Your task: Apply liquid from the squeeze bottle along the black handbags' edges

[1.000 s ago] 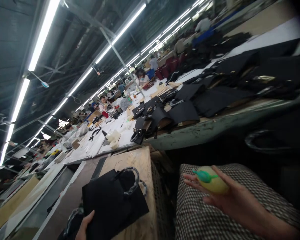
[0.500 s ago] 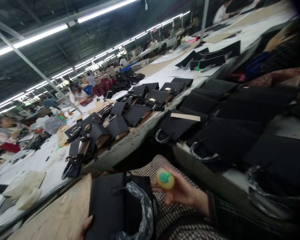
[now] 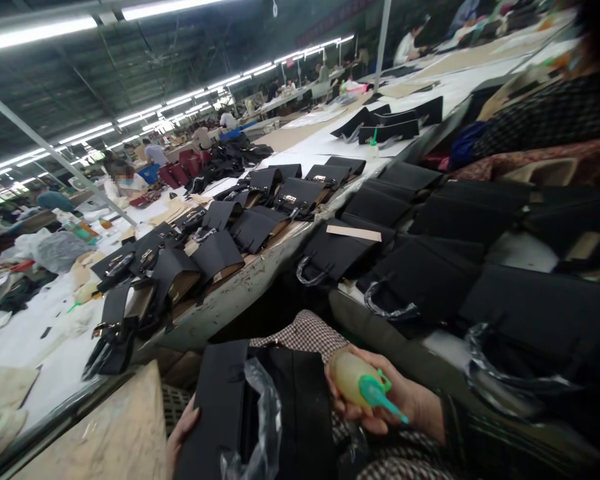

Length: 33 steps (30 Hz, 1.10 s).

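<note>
Right fingers (image 3: 353, 409) curl round the bottle (image 3: 349, 373), nozzle (image 3: 386, 400) pointing away from the black bag (image 3: 305, 407) left fingers (image 3: 192, 418) grip.

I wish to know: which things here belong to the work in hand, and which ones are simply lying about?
In the work:
held black bag, in the left hand
green-tipped bottle, in the right hand

Apparently just lying about:
pale strip, on another bag
grey plastic bundle, far left
other black bags, similar but not held
</note>
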Available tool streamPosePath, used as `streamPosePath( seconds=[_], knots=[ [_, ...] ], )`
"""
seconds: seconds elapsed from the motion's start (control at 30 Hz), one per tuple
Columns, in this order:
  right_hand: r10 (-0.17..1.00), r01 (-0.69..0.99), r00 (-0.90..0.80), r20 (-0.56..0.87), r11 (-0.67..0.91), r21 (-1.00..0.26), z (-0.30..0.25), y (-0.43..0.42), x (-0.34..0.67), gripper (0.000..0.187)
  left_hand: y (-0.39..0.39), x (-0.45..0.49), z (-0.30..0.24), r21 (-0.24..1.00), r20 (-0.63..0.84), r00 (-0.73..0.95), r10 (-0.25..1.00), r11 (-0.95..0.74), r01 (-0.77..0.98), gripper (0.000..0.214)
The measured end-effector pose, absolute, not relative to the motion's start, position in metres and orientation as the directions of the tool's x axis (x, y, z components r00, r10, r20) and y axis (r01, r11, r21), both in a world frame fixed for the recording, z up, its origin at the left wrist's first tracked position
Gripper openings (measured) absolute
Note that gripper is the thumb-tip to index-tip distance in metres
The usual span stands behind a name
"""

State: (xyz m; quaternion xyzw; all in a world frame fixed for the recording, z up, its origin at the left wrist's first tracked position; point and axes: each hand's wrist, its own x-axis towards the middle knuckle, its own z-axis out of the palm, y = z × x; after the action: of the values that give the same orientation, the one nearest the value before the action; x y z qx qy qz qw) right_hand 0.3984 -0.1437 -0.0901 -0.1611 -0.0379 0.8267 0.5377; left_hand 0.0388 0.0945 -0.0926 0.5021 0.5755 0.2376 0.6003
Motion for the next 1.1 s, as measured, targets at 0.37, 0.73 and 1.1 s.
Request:
streamPosePath(
  seconds=[0.37, 0.73, 1.1],
  knots=[
    [0.905, -0.919, -0.389, -0.172, -0.395, -0.003, -0.037, -0.16, 0.364, 0.07, 0.041, 0.046, -0.055, 0.856, -0.254, 0.543, 0.801, -0.076, 0.512, 0.049],
    [0.903, -0.926, -0.364, -0.228, -0.378, -0.019, -0.032, -0.173, 0.361, 0.062, 0.079, 0.088, -0.035, 0.631, 0.021, 0.483, 0.876, -0.386, 0.673, 0.034],
    [0.886, -0.898, -0.379, -0.268, -0.422, -0.126, -0.014, -0.171, 0.35, 0.048, 0.041, 0.148, -0.074, 0.492, 0.208, 0.484, 0.85, -0.519, 0.699, 0.037]
  ],
)
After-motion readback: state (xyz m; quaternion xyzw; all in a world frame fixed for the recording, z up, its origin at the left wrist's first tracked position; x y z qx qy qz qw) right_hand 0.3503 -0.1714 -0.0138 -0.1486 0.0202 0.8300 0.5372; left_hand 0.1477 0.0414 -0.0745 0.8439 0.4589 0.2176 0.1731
